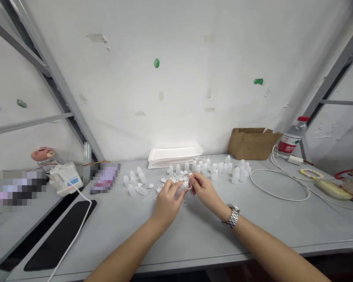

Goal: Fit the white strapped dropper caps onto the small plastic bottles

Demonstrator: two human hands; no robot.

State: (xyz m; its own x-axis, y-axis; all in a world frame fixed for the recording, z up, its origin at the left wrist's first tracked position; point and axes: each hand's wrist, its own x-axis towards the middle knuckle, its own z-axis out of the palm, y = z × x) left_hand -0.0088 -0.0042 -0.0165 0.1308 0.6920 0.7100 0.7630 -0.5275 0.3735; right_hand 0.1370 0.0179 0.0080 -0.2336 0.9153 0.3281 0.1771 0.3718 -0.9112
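A: How does the left grip [167, 199] stand?

B: Thumb and fingers are curled closed about a small translucent bottle [181, 189], partly hidden by them, at the middle of the tabletop [200, 235].

A: And the right grip [203, 191]?

B: Its fingers are drawn together at the bottle's end, beside a thin white loop. Whether they are fully closed, or on what, I can't tell. A metal watch [231, 216] sits on that wrist.

A: What lies nearest?

B: Small white caps [179, 177], some with thin loops, are scattered just behind the hands. More little bottles stand in a left cluster [133, 181] and a right cluster [241, 170]; one on the left lies on its side.

A: Further out?

B: White trays [175, 154] are stacked by the wall, with a cardboard box [251, 145] to their right, and a red-capped water bottle [292, 137] beyond it.
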